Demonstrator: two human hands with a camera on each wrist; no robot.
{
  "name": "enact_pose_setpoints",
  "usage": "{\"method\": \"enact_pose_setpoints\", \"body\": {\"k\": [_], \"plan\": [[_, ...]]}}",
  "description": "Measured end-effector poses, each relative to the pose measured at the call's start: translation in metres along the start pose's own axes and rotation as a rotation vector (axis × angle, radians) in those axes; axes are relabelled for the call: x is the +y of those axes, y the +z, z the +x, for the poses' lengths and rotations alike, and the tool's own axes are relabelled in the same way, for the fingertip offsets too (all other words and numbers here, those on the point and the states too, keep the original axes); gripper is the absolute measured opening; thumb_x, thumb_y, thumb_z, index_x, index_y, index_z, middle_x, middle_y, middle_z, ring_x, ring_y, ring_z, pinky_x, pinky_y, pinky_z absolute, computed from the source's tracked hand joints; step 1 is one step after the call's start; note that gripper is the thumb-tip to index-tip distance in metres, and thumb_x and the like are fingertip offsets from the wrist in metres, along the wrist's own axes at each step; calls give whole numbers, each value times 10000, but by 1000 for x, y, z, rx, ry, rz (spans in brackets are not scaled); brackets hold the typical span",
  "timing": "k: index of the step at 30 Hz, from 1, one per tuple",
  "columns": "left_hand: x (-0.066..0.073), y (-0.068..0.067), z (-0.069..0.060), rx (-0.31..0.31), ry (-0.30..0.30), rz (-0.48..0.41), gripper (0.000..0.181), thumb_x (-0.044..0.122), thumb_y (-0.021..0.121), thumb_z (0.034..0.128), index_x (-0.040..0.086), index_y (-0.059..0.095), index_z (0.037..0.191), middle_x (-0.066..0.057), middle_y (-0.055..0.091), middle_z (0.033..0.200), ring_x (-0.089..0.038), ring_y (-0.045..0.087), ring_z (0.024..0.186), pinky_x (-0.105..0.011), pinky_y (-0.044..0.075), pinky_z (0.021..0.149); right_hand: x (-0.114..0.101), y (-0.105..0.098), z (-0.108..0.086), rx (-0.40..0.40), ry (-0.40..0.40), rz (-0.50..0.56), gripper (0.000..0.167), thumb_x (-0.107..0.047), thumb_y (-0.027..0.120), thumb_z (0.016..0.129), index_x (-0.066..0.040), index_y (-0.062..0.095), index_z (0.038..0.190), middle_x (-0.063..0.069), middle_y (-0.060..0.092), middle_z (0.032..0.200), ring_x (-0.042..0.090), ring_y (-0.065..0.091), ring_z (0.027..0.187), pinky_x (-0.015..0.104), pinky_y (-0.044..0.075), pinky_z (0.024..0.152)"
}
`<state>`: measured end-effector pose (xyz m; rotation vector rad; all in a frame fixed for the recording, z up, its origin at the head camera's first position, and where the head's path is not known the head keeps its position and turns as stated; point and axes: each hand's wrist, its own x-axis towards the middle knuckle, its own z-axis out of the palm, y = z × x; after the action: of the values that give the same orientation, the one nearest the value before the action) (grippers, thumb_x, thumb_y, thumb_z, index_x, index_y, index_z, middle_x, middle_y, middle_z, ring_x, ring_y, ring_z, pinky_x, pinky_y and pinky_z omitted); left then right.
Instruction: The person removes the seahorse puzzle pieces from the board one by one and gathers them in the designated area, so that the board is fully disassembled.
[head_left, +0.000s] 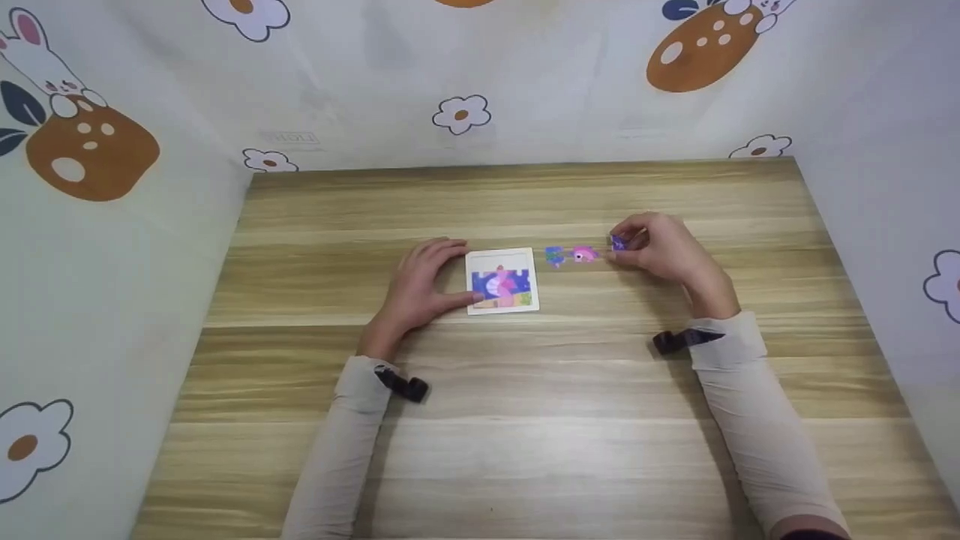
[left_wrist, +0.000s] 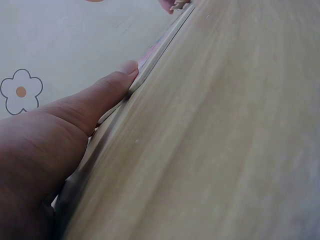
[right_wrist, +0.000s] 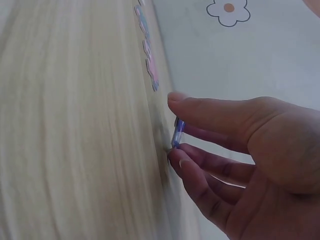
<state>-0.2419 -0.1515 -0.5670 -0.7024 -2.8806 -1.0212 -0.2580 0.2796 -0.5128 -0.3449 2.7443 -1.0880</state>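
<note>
A small square jigsaw puzzle board [head_left: 502,259] with a white frame lies on the table, its lower part filled with blue and pink pieces. My left hand [head_left: 429,283] rests at its left side, with the thumb [left_wrist: 117,82] on the lower left edge and the fingers by the upper left corner. My right hand [head_left: 660,246] pinches a purple-blue puzzle piece [right_wrist: 177,132] between thumb and fingertips, at or just above the tabletop. Between board and right hand lie a blue-green puzzle piece [head_left: 554,256] and a pink puzzle piece with an eye [head_left: 583,254].
The wood-grain table [head_left: 525,412] ends at the back against a pale wall covering [head_left: 360,97] printed with flowers and rabbits. Similar coverings rise on both sides. A small black camera [head_left: 409,387] is strapped to the left wrist, another camera [head_left: 670,343] to the right.
</note>
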Motion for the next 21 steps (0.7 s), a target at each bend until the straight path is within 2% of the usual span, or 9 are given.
{"method": "enact_pose_setpoints", "body": {"k": [13,16,21], "plan": [[1,0,1,-12,-16,16,892,748,819,819,260,609,1535,61,540,1641,-238,414,1575,-554,250,1330,-3,4,1,-27,-6,-3,379,-194,916,891,-16,786,1199,187,773,1114,300,716,977,205,519,796],[2,0,1,-15,-25,12,897,767,810,815,273,608,1536,84,533,1645,-220,401,1582,-551,244,1332,-4,4,2,-58,2,-16,429,-195,914,889,-4,766,1244,202,757,1168,314,701,1010,277,531,846],[1,0,1,-13,-25,7,899,761,815,814,271,605,1539,80,531,1647,-218,401,1582,-542,240,1335,-7,6,1,-84,6,-32,419,-120,885,900,16,746,1271,219,709,1192,330,666,1039,366,527,890]]}}
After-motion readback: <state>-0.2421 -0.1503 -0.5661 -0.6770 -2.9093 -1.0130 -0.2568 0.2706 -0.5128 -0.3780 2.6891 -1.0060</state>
